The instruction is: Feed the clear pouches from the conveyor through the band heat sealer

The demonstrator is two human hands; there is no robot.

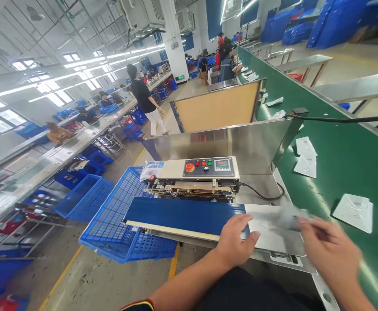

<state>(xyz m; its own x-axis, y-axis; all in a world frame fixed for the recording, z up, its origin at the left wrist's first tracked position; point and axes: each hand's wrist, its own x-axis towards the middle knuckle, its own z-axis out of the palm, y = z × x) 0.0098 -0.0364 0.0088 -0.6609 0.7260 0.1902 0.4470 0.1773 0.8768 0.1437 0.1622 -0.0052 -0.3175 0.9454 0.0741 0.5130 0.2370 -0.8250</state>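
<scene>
My left hand (pixel 237 239) hovers at or rests on the right end of the blue conveyor belt (pixel 182 214), fingers and thumb apart, nothing seen in it. Behind the belt stands a band sealing machine (pixel 172 169) with a red knob, coloured buttons and a small display. Over the white plate (pixel 266 235) right of the belt, my right hand (pixel 333 250) pinches a small whitish plastic bag (pixel 289 216), smeared by motion. Its contents cannot be made out. Beyond the right hand, a flat white bag (pixel 354 211) lies on the green conveyor (pixel 328 181).
Several more white bags (pixel 305 157) lie along the green conveyor. Blue plastic baskets (pixel 107 233) stand on the floor at left. A metal panel (pixel 208 142) rises behind the machine, and a black cable (pixel 344 119) crosses the green conveyor. Other people work farther back.
</scene>
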